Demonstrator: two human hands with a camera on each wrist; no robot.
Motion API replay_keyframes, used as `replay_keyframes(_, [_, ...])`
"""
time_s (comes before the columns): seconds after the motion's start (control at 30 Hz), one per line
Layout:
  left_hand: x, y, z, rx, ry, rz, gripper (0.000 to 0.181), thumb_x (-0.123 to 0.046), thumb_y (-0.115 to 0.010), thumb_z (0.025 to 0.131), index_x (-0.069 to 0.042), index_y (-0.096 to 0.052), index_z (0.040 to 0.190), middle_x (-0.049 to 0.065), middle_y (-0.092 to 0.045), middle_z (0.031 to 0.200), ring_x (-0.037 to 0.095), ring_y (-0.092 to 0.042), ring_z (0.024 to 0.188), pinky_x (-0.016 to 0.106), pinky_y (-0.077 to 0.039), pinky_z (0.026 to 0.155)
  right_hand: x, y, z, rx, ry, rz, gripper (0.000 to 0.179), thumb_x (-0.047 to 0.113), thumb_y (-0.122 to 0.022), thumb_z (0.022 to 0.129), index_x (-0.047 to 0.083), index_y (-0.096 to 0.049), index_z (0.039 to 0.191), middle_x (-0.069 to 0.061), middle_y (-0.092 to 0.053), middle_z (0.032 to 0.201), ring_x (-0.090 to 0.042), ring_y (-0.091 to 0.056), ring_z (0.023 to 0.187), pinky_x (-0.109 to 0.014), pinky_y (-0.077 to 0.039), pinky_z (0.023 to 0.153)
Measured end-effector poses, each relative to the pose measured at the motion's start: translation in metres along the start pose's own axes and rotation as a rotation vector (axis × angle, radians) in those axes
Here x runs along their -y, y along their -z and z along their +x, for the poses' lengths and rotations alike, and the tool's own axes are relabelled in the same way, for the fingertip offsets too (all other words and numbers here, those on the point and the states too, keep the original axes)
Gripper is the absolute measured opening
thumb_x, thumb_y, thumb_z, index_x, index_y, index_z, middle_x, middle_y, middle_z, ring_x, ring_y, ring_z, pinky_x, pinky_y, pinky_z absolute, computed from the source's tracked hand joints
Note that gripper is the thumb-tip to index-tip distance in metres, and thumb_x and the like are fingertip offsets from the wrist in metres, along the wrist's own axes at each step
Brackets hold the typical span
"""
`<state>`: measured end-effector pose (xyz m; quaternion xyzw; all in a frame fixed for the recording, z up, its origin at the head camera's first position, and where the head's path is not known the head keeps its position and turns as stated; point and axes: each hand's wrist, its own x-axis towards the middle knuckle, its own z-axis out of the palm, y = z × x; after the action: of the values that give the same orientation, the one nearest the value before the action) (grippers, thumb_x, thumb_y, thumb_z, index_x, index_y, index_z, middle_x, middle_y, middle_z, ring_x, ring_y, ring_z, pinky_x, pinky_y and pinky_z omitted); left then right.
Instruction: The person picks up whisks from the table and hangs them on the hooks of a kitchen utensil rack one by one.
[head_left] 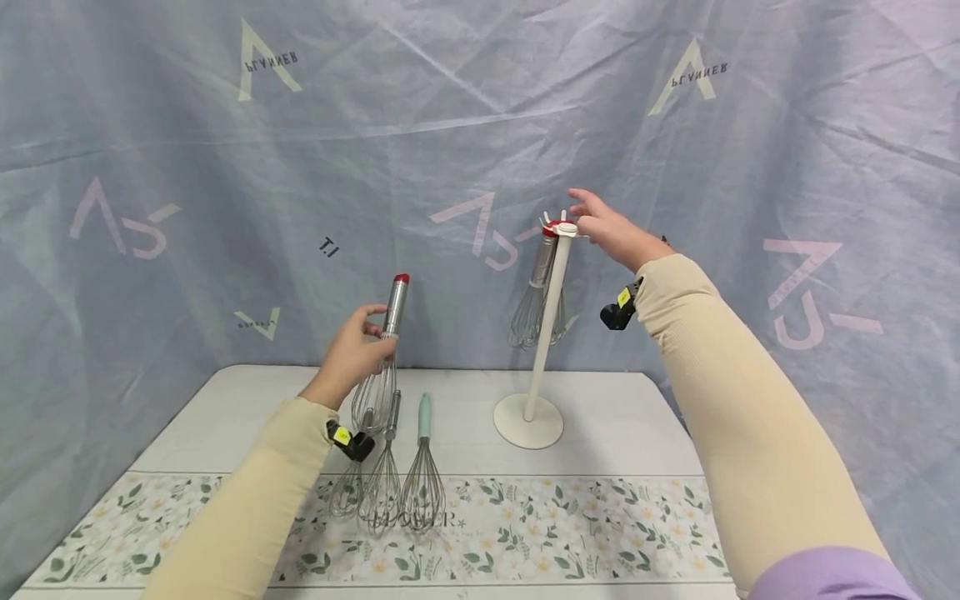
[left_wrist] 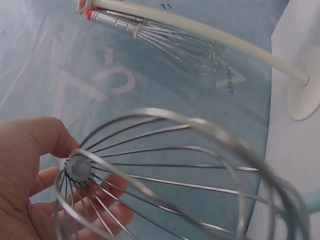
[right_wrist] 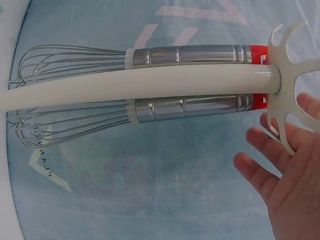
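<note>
My left hand (head_left: 352, 354) grips a balloon whisk (head_left: 397, 300) with a metal handle and red end cap, upright with its wires downward. In the left wrist view, thumb and fingers surround the place where wires meet handle. My right hand (head_left: 611, 233) is at the top of a white stand (head_left: 547, 325), fingers spread and slightly bent beside the pronged hook head (right_wrist: 286, 75). One prong overlaps the palm in the right wrist view. Two red-capped whisks hang from the head, an upper whisk (right_wrist: 200, 54) and a lower whisk (right_wrist: 195, 107), partly hidden by the pole.
On the table (head_left: 600, 417) lie a teal-handled whisk (head_left: 425, 417), a metal-handled whisk (head_left: 394, 412) and a smaller whisk (head_left: 347, 492), partly behind the left wrist camera. The stand's round base (head_left: 517, 425) rests right of them. A grey-blue curtain (head_left: 412, 125) hangs behind.
</note>
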<state>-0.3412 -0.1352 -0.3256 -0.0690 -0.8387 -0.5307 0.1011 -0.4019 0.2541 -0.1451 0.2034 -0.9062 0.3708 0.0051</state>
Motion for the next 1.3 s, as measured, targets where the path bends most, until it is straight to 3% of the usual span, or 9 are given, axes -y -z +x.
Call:
replay_keyframes(0.17, [-0.013,-0.006,0.002,0.019,-0.016,-0.006,0.062,-0.013,-0.061,0.095,-0.021,-0.038,0.153,0.015,-0.053,0.117,0.032,-0.069,0.088,0.039,-0.055,0.061,0.001,0.001,0.000,0.033,0.024,-0.023,0.080,0.013,-0.032,0.092,0.021,0.000,0.164,-0.011,-0.006,0.169,-0.033,-0.009,0.154,-0.061,-0.015,0.118])
replay_keyframes(0.47, [-0.043,-0.016,0.010,0.039,-0.073,-0.023,0.062,-0.012,-0.063,0.093,-0.021,-0.041,0.150,0.013,-0.054,0.114,0.028,-0.066,0.086,0.045,-0.056,0.065,0.001,0.001,0.002,0.050,0.030,-0.056,0.081,0.014,-0.031,0.089,0.020,-0.003,0.164,-0.011,-0.007,0.169,-0.035,-0.010,0.154,-0.062,-0.014,0.118])
replay_keyframes(0.77, [-0.082,-0.027,0.020,0.052,-0.118,-0.021,0.062,-0.010,-0.063,0.092,-0.023,-0.042,0.149,0.012,-0.054,0.115,0.033,-0.064,0.082,0.036,-0.051,0.057,0.004,-0.002,0.000,0.043,-0.004,-0.031,0.080,0.014,-0.030,0.090,0.023,-0.003,0.164,-0.011,-0.005,0.170,-0.034,-0.006,0.155,-0.063,-0.011,0.118])
replay_keyframes(0.93, [-0.100,-0.037,0.027,0.070,-0.156,-0.002,0.061,-0.010,-0.062,0.092,-0.024,-0.043,0.148,0.011,-0.054,0.115,0.026,-0.057,0.072,0.037,-0.050,0.058,0.002,-0.003,0.000,0.042,0.017,-0.026,0.079,0.014,-0.029,0.091,0.022,-0.004,0.164,-0.011,-0.002,0.170,-0.032,-0.003,0.155,-0.064,-0.011,0.117])
replay_keyframes(1.3, [-0.121,-0.056,0.036,0.106,-0.213,-0.016,0.062,-0.006,-0.058,0.089,-0.025,-0.044,0.146,0.010,-0.057,0.113,0.020,-0.045,0.062,0.035,-0.043,0.057,-0.001,-0.003,-0.003,0.034,0.021,-0.045,0.077,0.016,-0.028,0.091,0.027,-0.008,0.164,0.001,-0.003,0.170,-0.026,-0.006,0.155,-0.060,-0.015,0.118])
